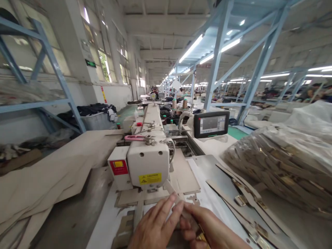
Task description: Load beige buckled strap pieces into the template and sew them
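Both my hands are at the bottom edge, in front of a white sewing machine (147, 155). My left hand (155, 224) pinches the end of a narrow beige strap (174, 194) that runs up toward the machine's needle area. My right hand (207, 230) grips the same strap lower down, where a gold metal buckle (201, 237) shows between its fingers. The strap lies over a beige template plate (186, 178) on the machine bed.
Several beige straps with metal buckles (246, 200) lie to the right, beside a large plastic bag (285, 162) full of them. A control screen (211, 123) stands behind. Beige fabric (46, 173) drapes the left table. Blue steel racks and other workstations stretch back.
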A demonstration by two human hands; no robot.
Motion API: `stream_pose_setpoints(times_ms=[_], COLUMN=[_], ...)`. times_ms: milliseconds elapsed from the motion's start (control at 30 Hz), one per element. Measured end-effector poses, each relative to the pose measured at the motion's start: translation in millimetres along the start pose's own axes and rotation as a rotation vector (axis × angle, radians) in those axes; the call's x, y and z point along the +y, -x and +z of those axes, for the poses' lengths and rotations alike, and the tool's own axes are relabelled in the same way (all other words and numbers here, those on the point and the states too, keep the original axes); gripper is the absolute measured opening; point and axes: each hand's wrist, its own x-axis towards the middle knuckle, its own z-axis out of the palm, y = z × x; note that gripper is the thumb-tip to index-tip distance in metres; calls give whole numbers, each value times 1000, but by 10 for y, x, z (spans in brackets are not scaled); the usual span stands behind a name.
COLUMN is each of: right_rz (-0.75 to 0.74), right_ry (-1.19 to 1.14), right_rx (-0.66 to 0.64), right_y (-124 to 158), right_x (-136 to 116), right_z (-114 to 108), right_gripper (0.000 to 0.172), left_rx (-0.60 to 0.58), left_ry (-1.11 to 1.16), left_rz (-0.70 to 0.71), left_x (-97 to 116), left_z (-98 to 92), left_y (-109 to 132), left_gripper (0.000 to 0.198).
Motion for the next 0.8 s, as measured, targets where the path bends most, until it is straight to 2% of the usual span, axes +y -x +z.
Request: stream_pose_setpoints(times_ms=[133, 300, 433, 567, 667, 800], right_rz=[9, -6, -40, -72, -86, -83], right_ry=[-95, -186, -254, -272, -257, -205], right_rx=[27, -1, -47, -114, -148, -177], right_y=[-99, -149, -205, -231, -240, -253], right_x=[-20, -38, 4, 30, 40, 67], right_z=[64, -1, -85, -132, -165, -209], right_gripper=[57, 47, 31, 38, 41, 34], left_rx=[-65, -136, -142, -156, -124, -89], left_ry=[33, 69, 123, 211, 251, 178], left_rz=[-29, -78, -102, -154, -164, -145], left_x=[-17, -4, 29, 71, 101, 106], left_z=[89, 99, 124, 170, 172, 121], left_y=[98, 176, 219, 246, 213, 121], left_gripper=[50, 56, 51, 50, 50, 53])
